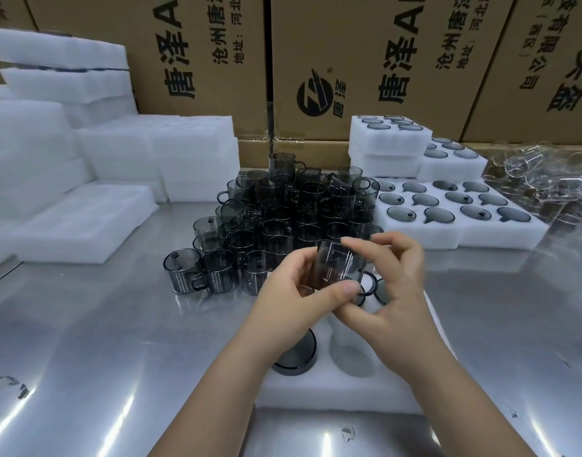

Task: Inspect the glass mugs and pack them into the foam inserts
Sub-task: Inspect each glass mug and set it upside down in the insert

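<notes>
1. At the far left, stacks of empty white foam blocks [85, 153] stand on the metal table [85, 341], one flat piece lying nearer than the others.
2. In the middle of the table there is a pile of smoky grey glass mugs [283, 209], standing close together in several layers, some of them tilted.
3. The left hand [292, 291] is in front of this pile. Its fingers are curled on the left side of the held mug [340, 265] and its thumb presses at the lower edge.
4. The held mug is between the two hands, lifted and tilted on its side, above the far part of the foam insert [316, 394].
5. In the near left hole of this insert sits a packed mug [294, 356], partly hidden by the left wrist. The hole just beside it on the right [350, 351] shows only foam.
6. The right hand [395, 291] pinches the held mug from the right, with the index finger on the top edge and the thumb below.
7. To the right, well apart from the hands, filled foam inserts [448, 232] lie flat with grey mugs in every hole. Smaller filled inserts [388, 136] are stacked behind them.
8. At the far right lies a heap of clear glass pieces [546, 179]; what they are I cannot tell.
9. Cardboard boxes [349, 61] with printed characters form a wall behind everything.
</notes>
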